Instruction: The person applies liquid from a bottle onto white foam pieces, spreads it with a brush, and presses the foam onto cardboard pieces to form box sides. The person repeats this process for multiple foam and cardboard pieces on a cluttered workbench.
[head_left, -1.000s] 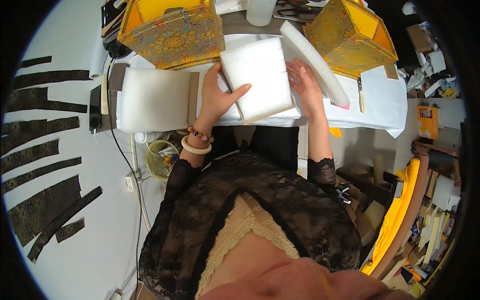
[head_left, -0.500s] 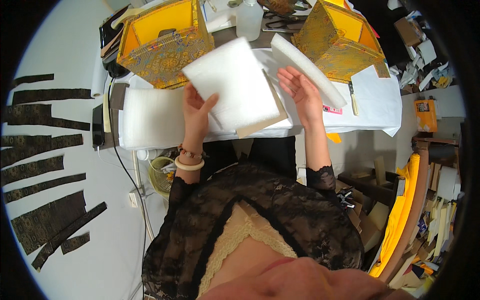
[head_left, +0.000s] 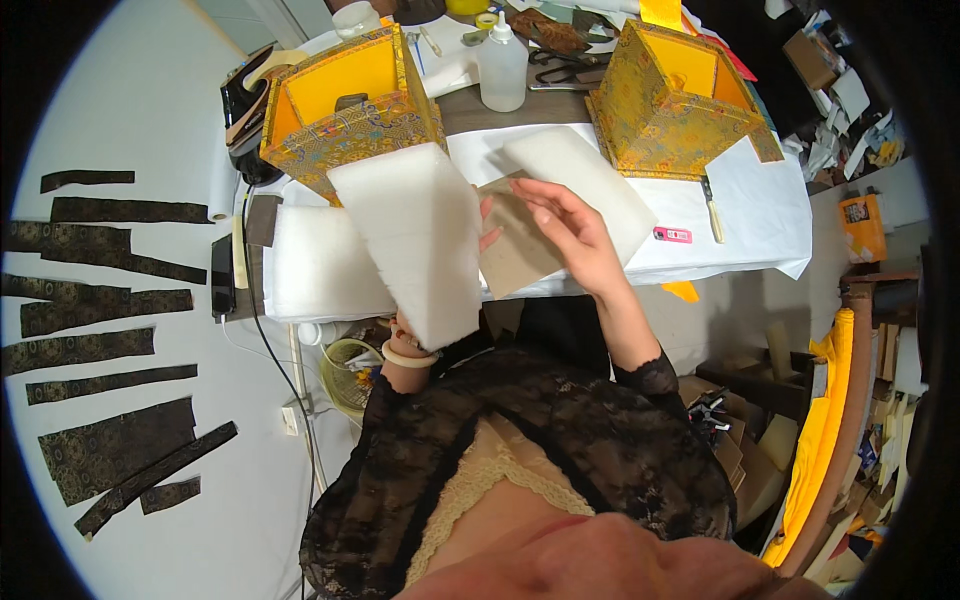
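My left hand [head_left: 487,222] is mostly hidden behind a thick white foam sheet [head_left: 415,240] that it holds tilted up on edge above the table's front. A brown cardboard panel [head_left: 515,245] sits behind the foam, and my right hand [head_left: 572,235] rests on it with fingers spread. A pale bangle [head_left: 407,353] is on my left wrist. A second white foam slab [head_left: 590,180] lies on the white table cover [head_left: 760,220] just past my right hand.
Two open boxes covered in gold patterned fabric with yellow lining stand at the back left [head_left: 345,95] and back right [head_left: 670,95]. A white plastic bottle [head_left: 502,65] is between them. More white foam [head_left: 315,265] lies at left. Dark fabric strips [head_left: 110,300] lie on the floor.
The foam sheet, flat on the table a second ago, has been lifted and tipped up toward me by my left hand. The brown cardboard under it is now exposed beneath my right hand.
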